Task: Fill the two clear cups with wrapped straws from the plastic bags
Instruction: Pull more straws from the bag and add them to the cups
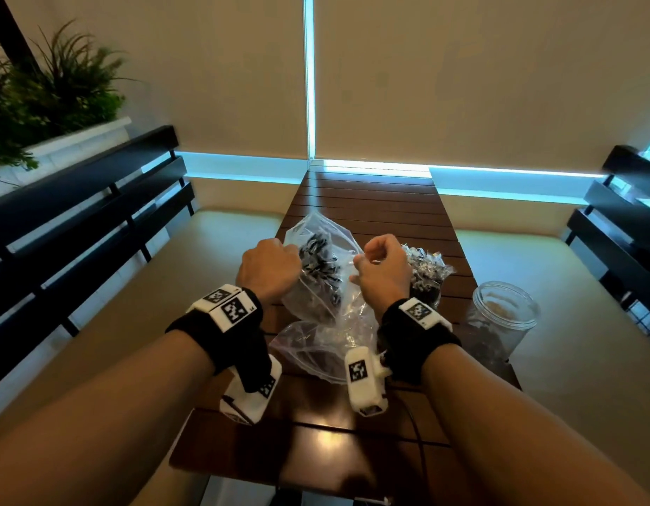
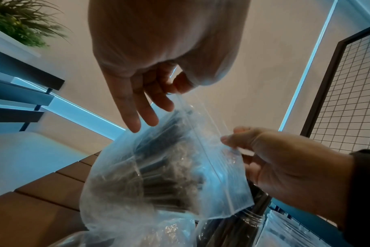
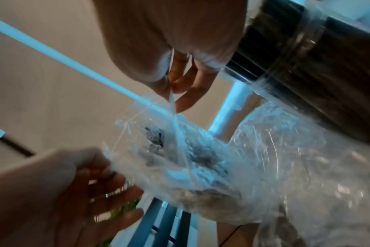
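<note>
Fingertips of the left hand (image 1: 268,266) and the right hand (image 1: 383,268) pinch opposite sides of the mouth of a clear plastic bag (image 1: 316,272) of wrapped straws (image 1: 321,266), held mid-frame above the table (image 1: 371,199); a straw-filled cup (image 1: 423,283) stands just right, a clear cup (image 1: 504,315) further right

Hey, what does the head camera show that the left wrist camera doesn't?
Only the head view shows the empty clear cup at the table's right, a flat bag lying near the wrists, and both wristbands.

Only the left wrist view shows a wire grid panel and the zip strip of the bag.

Both show the left hand and right hand pinching the mouth of the straw bag, plus the plant and the table.
</note>
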The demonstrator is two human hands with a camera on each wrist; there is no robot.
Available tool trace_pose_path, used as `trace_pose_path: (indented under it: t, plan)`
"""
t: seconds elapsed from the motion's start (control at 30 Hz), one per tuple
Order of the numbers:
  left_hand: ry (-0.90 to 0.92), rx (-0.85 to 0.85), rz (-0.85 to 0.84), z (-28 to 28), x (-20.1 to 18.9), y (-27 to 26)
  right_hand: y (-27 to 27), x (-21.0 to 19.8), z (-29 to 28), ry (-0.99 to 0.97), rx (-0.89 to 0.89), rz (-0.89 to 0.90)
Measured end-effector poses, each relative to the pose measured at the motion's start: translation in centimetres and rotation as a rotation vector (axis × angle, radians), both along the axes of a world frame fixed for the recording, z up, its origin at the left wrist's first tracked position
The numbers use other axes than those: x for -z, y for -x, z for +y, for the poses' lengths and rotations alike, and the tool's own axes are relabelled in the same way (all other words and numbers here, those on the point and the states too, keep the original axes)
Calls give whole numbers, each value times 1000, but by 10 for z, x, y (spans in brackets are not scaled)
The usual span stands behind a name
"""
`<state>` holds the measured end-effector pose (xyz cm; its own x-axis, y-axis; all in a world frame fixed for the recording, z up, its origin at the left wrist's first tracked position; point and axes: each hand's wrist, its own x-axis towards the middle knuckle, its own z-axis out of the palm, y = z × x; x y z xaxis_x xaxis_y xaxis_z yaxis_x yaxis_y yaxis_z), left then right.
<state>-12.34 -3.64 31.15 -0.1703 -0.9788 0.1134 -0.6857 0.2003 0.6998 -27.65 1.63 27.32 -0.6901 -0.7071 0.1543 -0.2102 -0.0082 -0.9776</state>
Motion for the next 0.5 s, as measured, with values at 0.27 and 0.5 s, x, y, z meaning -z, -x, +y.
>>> trace_pose_path:
  t: [0.27, 0.5]
  plan:
    - [187, -22, 146, -8, -13, 13, 8, -2, 5, -251, -72, 607]
    - [162, 52, 132, -3, -5, 26, 39, -13, 33, -17, 117, 676]
